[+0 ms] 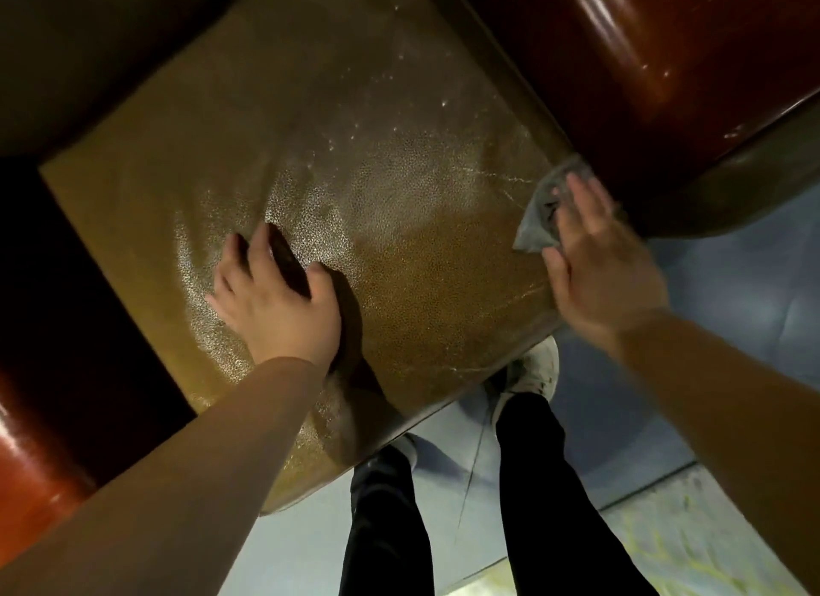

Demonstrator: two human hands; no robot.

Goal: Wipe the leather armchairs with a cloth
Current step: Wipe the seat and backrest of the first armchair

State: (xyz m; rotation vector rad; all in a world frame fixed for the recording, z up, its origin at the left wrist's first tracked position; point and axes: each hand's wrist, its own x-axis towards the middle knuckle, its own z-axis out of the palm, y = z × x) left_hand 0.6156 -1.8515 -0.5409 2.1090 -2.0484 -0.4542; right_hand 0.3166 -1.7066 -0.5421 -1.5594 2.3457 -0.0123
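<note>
Wiping was under way on the tan pebbled-leather armchair seat [355, 187]. Flat right hand [599, 258] pressed the grey cloth [541, 214] at three o'clock; splayed left hand [275, 302] braced at eight o'clock. Next stroke probably needed to sweep toward the dusty centre.

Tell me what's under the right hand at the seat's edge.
A grey cloth lies under the right hand, pressed flat by straight fingers at the right edge of the seat cushion. The cloth's part under the palm is covered, so its full extent can't be seen.
</note>
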